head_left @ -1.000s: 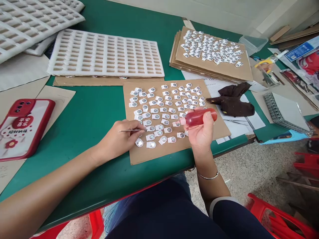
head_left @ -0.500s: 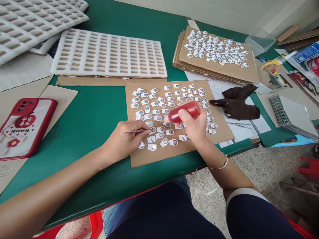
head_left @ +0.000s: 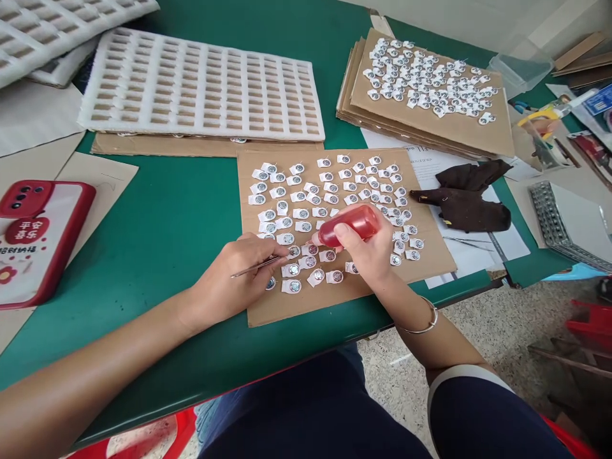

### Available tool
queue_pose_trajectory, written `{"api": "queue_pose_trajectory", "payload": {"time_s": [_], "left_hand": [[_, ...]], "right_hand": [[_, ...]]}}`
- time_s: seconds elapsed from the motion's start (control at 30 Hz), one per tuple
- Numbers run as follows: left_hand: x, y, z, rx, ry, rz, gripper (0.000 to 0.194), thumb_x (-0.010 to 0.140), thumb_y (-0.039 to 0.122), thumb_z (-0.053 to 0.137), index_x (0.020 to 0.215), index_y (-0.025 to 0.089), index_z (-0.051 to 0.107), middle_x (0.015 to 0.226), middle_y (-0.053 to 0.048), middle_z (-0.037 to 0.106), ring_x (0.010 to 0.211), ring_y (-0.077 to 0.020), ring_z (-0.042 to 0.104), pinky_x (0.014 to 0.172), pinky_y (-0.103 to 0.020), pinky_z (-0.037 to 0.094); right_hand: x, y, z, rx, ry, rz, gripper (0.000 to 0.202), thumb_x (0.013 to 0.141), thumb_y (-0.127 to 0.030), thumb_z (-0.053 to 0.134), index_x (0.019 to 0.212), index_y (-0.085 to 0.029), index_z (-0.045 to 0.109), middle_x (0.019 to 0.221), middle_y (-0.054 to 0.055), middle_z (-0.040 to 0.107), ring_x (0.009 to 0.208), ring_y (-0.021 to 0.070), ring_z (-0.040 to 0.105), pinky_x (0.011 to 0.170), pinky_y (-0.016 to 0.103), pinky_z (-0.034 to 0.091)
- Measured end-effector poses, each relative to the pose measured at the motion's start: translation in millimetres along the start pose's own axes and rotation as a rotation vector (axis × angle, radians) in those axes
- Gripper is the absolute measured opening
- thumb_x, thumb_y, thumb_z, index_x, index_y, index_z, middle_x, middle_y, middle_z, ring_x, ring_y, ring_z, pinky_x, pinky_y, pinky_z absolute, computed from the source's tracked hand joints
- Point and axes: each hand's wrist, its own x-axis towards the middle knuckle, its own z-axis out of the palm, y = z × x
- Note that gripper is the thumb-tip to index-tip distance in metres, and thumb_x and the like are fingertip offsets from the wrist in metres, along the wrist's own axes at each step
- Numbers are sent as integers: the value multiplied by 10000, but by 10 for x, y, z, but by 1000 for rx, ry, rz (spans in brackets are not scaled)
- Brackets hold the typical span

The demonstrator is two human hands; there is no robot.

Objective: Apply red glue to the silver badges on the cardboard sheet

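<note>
At eight o'clock on the cardboard (head_left: 268, 312), our left hand (head_left: 232, 274) pinches tweezers (head_left: 253, 267); at four, our right hand (head_left: 371, 252) clasps the red bottle (head_left: 348, 224), best squeezed lightly, tip (head_left: 315, 240) steady.

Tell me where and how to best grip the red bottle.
I'd take the red bottle by its wide body, coming from the right, as the right hand does. It slants, its narrow pale nozzle pointing left, close to the white tags, so a body grip should keep the tip clear.
</note>
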Motion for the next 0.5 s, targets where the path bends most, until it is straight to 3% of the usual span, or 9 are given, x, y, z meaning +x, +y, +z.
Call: {"api": "queue_pose_trajectory", "payload": {"time_s": [0.2,0.5], "left_hand": [[-18,-37,8,-21,-17,130,97,868,175,531,927,177,608,868,-36,676,783,-164,624,718,-335,502],[-16,-47,13,-36,-8,100,73,860,173,550,915,178,598,856,-32,674,775,-165,627,676,-318,499]], "right_hand": [[1,-27,23,-2,-25,-24,196,701,-334,666,829,-221,570,783,7,625,653,152,625,572,317,572],[9,-38,29,-8,-43,-8,229,667,-313,694,837,-206,584,788,10,639,679,156,631,625,325,563]]}}
